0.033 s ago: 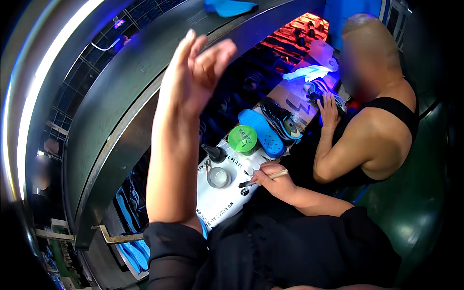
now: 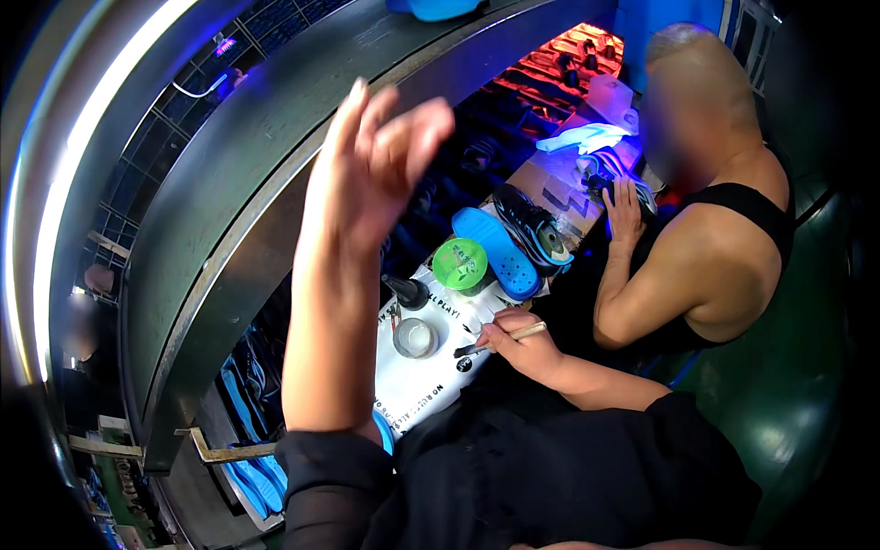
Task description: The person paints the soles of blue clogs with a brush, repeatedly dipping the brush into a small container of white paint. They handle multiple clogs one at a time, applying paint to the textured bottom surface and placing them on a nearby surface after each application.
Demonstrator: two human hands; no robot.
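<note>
My left hand (image 2: pixel 371 156) is raised over the near edge of the dark green conveyor belt (image 2: pixel 220 174), fingers apart and a little blurred, with nothing in it. Lower down, my right hand (image 2: pixel 530 346) is closed around the pale handle of a brush (image 2: pixel 527 331). The brush's dark bristles point left over the white printed sheet (image 2: pixel 431 380). Left of the bristles stands a small round cup (image 2: pixel 415 338) of pale liquid. Beyond it are a black nozzle bottle (image 2: pixel 408 291) and a green tub (image 2: pixel 460 264). A blue shoe sole (image 2: pixel 435 7) lies on the belt at the top edge.
Beside the tub lie a blue insole (image 2: pixel 495 249) and a black sneaker (image 2: pixel 532 227). At right a co-worker (image 2: pixel 706 238) handles a shoe. Blue soles (image 2: pixel 252 481) rest on a lower shelf at left. Shoes (image 2: pixel 577 60) sit under red light at the back.
My left hand and forearm have shifted slightly right. The blue sole on the belt has slid toward the top edge. My right hand and the brush look still.
</note>
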